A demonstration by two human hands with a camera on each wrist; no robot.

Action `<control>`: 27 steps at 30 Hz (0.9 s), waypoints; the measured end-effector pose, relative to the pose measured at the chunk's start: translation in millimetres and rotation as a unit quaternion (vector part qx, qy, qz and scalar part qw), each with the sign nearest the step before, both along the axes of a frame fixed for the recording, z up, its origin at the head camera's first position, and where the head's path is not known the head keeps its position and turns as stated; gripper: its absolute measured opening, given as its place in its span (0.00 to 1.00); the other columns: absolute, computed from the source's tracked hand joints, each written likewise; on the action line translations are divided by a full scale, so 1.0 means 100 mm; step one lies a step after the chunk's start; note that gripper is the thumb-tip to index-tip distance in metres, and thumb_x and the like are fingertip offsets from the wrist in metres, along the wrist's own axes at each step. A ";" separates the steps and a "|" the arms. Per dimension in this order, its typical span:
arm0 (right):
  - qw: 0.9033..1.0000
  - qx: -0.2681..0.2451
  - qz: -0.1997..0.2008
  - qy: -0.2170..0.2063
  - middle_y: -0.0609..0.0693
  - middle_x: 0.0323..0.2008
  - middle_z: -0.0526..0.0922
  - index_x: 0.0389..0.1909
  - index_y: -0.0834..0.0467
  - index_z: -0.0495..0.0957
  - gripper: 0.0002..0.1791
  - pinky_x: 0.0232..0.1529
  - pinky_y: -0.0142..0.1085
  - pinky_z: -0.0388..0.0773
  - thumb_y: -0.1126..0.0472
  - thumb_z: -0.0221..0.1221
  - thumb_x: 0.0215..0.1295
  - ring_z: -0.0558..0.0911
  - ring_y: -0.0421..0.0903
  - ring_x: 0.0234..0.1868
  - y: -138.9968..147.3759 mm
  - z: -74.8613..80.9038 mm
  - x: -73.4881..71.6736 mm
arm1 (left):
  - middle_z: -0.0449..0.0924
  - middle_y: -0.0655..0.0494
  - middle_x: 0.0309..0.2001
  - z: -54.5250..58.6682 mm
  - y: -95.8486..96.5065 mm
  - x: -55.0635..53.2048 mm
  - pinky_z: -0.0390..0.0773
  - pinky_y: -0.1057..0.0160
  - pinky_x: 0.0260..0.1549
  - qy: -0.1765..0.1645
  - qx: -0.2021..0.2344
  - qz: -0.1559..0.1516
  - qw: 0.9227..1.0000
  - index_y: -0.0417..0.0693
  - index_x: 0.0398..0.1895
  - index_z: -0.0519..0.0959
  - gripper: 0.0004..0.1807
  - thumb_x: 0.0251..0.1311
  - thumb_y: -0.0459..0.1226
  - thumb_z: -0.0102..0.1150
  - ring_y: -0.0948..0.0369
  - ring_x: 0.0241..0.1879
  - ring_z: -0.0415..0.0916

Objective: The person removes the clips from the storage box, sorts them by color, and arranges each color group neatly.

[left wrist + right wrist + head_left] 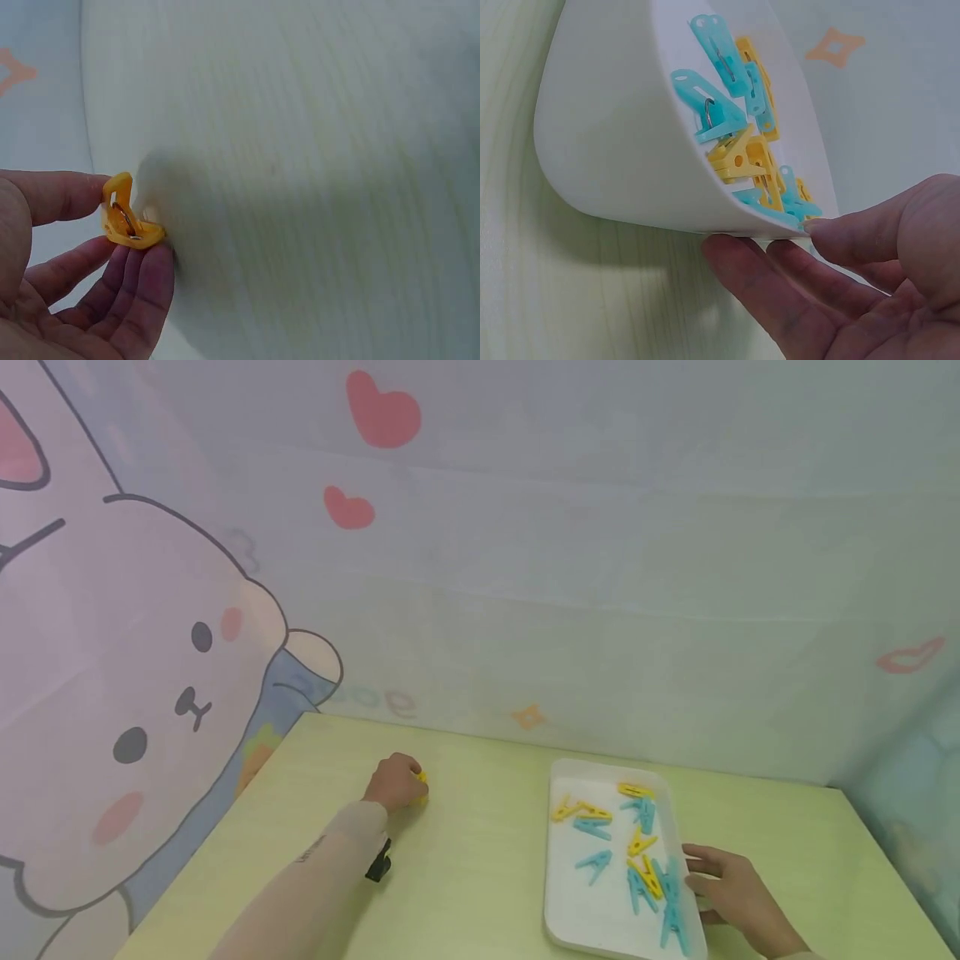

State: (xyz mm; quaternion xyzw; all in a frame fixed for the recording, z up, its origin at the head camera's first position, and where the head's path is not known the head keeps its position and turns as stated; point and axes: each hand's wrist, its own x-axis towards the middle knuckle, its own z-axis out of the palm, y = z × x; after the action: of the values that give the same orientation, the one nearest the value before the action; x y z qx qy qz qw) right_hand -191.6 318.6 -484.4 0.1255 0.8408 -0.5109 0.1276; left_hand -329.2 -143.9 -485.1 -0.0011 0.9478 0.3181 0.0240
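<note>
My left hand (395, 782) pinches a yellow clothespin (127, 217) between thumb and fingertips, close over the left part of the table. In the left wrist view the clothespin's metal spring shows, and its two legs stand apart at an angle. At the right, my right hand (731, 889) holds the side of a white tray (570, 893), with the thumb over the rim and the fingers along the outer wall. Inside the tray lie several yellow clothespins (636, 791) and several light blue clothespins (596, 864), loosely scattered and partly overlapping.
The pale green table (472, 860) runs back to a hanging cloth backdrop (600, 568) printed with a rabbit and hearts. A small black object (379, 862) shows beside my left wrist.
</note>
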 end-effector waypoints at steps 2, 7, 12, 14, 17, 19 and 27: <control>1.000 0.002 0.001 0.002 0.77 0.61 0.67 0.68 0.75 0.60 0.30 0.34 0.47 0.84 0.70 0.55 0.67 0.84 0.55 0.43 -0.01 0.00 0.00 | 0.81 0.41 0.48 0.00 0.02 0.00 0.80 0.51 0.39 0.004 -0.025 -0.004 1.000 0.33 0.49 0.81 0.21 0.50 0.33 0.63 0.49 0.39 0.80; 1.000 0.002 0.004 0.006 0.77 0.60 0.68 0.68 0.75 0.59 0.30 0.34 0.47 0.84 0.71 0.55 0.68 0.84 0.55 0.43 -0.03 0.01 0.01 | 0.83 0.40 0.45 0.02 0.09 0.01 0.81 0.48 0.41 0.012 -0.055 -0.011 0.998 0.32 0.47 0.82 0.19 0.51 0.32 0.64 0.49 0.38 0.81; 1.000 0.005 0.004 0.007 0.77 0.60 0.68 0.68 0.75 0.59 0.30 0.34 0.47 0.84 0.71 0.55 0.68 0.84 0.54 0.42 -0.03 0.04 0.02 | 0.83 0.42 0.41 0.05 0.14 0.02 0.81 0.50 0.37 0.015 -0.069 -0.012 0.997 0.33 0.43 0.82 0.15 0.51 0.31 0.63 0.53 0.32 0.78; 1.000 0.005 0.002 0.009 0.77 0.60 0.69 0.68 0.75 0.60 0.30 0.33 0.47 0.84 0.70 0.55 0.67 0.84 0.53 0.42 -0.02 0.03 0.02 | 0.83 0.42 0.41 0.05 0.15 0.01 0.81 0.50 0.37 0.015 -0.072 -0.013 0.997 0.33 0.43 0.82 0.15 0.51 0.31 0.63 0.52 0.32 0.78; 1.000 0.003 0.002 0.012 0.77 0.60 0.69 0.68 0.75 0.60 0.30 0.33 0.47 0.84 0.70 0.56 0.67 0.84 0.53 0.41 -0.01 0.02 0.02 | 0.82 0.46 0.34 0.03 0.16 0.00 0.79 0.56 0.29 0.017 -0.071 -0.012 0.997 0.34 0.38 0.82 0.12 0.50 0.31 0.63 0.55 0.27 0.75; 1.000 0.002 0.003 0.012 0.77 0.60 0.68 0.68 0.75 0.60 0.30 0.33 0.47 0.84 0.70 0.55 0.68 0.84 0.53 0.42 0.00 0.00 0.02 | 0.77 0.51 0.25 0.04 0.18 0.01 0.71 0.61 0.21 0.016 -0.067 -0.009 0.998 0.35 0.31 0.80 0.06 0.49 0.31 0.62 0.59 0.20 0.67; 1.000 -0.001 0.004 0.015 0.77 0.60 0.68 0.68 0.75 0.60 0.30 0.34 0.47 0.84 0.71 0.55 0.68 0.84 0.55 0.43 -0.01 -0.01 0.02 | 0.76 0.36 0.47 0.16 0.28 0.09 0.77 0.54 0.30 0.029 -0.040 0.008 0.999 0.31 0.51 0.77 0.25 0.47 0.34 0.59 0.51 0.30 0.72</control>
State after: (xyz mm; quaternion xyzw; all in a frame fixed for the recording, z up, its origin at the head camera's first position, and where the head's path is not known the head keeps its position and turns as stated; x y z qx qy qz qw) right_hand -190.0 317.4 -485.6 0.1143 0.8425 -0.5132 0.1175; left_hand -320.0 -116.1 -469.3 -0.0006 0.9600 0.2799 -0.0057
